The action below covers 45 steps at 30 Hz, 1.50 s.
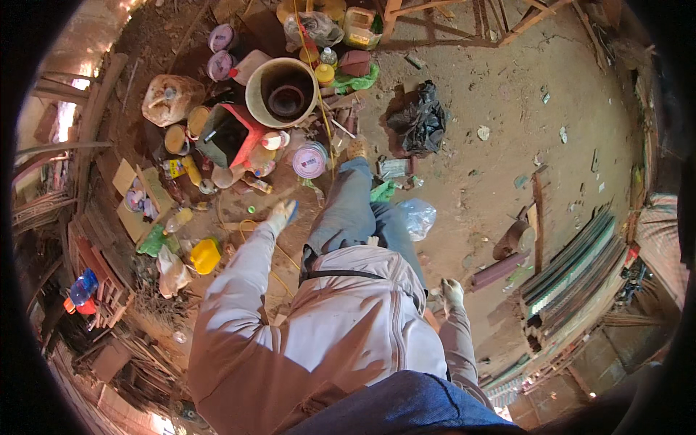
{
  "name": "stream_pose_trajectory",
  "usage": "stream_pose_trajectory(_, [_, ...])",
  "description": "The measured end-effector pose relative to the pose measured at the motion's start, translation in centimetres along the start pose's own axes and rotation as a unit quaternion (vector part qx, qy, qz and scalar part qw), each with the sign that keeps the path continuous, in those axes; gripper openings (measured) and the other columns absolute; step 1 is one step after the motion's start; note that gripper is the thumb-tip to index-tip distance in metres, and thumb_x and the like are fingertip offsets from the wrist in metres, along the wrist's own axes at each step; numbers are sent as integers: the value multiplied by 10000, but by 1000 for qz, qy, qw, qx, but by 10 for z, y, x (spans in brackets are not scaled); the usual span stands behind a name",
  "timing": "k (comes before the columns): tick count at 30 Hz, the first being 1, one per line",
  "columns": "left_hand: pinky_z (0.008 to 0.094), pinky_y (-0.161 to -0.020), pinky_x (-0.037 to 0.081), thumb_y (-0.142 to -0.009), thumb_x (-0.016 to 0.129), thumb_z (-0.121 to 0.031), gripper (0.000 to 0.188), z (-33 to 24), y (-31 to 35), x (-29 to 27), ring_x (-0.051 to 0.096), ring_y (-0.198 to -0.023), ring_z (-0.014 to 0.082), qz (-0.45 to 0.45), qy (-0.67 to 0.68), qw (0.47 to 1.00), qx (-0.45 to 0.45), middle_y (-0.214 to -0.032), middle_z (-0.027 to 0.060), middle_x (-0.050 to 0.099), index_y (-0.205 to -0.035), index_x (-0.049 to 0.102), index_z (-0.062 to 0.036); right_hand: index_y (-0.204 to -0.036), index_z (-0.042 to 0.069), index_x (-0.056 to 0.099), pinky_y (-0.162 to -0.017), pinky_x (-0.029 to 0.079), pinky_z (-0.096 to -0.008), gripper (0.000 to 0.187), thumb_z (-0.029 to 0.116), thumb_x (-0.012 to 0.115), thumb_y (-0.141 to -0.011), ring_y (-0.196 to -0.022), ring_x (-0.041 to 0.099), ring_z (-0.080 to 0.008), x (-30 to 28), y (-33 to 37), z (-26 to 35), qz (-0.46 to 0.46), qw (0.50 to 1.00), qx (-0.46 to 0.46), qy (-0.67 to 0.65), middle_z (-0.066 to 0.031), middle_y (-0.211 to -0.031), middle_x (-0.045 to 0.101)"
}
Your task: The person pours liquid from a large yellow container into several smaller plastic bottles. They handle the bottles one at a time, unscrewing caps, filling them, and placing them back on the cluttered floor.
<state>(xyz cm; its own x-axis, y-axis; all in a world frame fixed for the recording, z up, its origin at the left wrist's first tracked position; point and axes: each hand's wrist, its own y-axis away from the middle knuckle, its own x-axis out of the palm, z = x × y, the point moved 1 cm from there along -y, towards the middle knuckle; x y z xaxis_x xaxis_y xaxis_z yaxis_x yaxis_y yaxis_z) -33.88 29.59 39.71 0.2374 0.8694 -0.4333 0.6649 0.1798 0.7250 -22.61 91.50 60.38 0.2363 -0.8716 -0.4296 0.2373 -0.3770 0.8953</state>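
Observation:
My left hand (278, 216), in a pale glove, is held out above the dirt floor, left of my legs. Its fingers look closed along a small blue thing (293, 211), too small to name. A small green ring (251, 209) and a yellow plastic container (205, 256) lie on the ground farther left. My right hand (452, 293), also pale-gloved, hangs low by my right side. Its fingers are mostly hidden, and I see nothing plainly held. Ahead of my foot stands a tub with a pink-and-white lid (310, 160).
A large beige bucket (255, 109), bottles and a cardboard box (127, 179) crowd the left. A black plastic bag (424, 119) lies ahead, a clear bag (417, 219) beside my right leg. Stacked corrugated sheets (573, 264) stand at right. A yellow cord (324, 109) runs across the floor.

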Motion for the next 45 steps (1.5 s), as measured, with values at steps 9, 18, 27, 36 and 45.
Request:
stream_pose_trajectory(9, [299, -743, 525, -1004, 487, -366, 357, -181, 4, 63, 660, -809, 202, 29, 194, 981, -8, -944, 105, 709, -1178, 652, -102, -821, 86, 634, -402, 366, -267, 225, 259, 607, -962, -450, 474, -98, -126, 13, 29, -98, 986, 110, -80, 16, -586, 497])
stream_pose_trajectory(18, [317, -546, 471, -950, 593, -472, 436, -80, 48, 84, 611, -671, 169, -1, 353, 903, -244, -846, 59, 673, -1160, 611, -90, -1062, -14, 672, -787, 488, -278, 232, 119, 534, -931, -856, 630, -148, -97, -119, 200, -24, 965, -257, 56, -66, -927, 706])
stream_pose_trajectory(27, [272, -678, 522, -962, 605, -431, 476, -200, 38, 91, 670, -812, 164, -95, 487, 837, -230, -984, 63, 695, -1272, 573, -72, -1068, 32, 692, -753, 492, -307, 242, 191, 577, -927, -829, 638, -155, -132, -208, 272, 106, 972, -203, 47, -73, -902, 710])
stream_pose_trajectory(36, [285, -830, 517, -988, 584, -350, 425, -262, 20, 171, 616, -987, 115, -91, 478, 842, -235, -1094, 56, 667, -1259, 592, -22, -992, 74, 711, -737, 512, -424, 279, 310, 582, -918, -812, 687, -333, -166, -238, 435, 69, 954, -170, 235, -168, -831, 708])
stream_pose_trajectory(45, [441, -902, 501, -901, 637, -302, 345, -328, -59, 239, 629, -1055, 389, -89, -2, 994, -69, -1098, 208, 672, -1156, 651, -69, -1298, 132, 556, -958, 478, -492, 521, 391, 630, -851, -1187, 556, -412, -85, -373, 531, 32, 765, -219, 605, -219, -1337, 535])
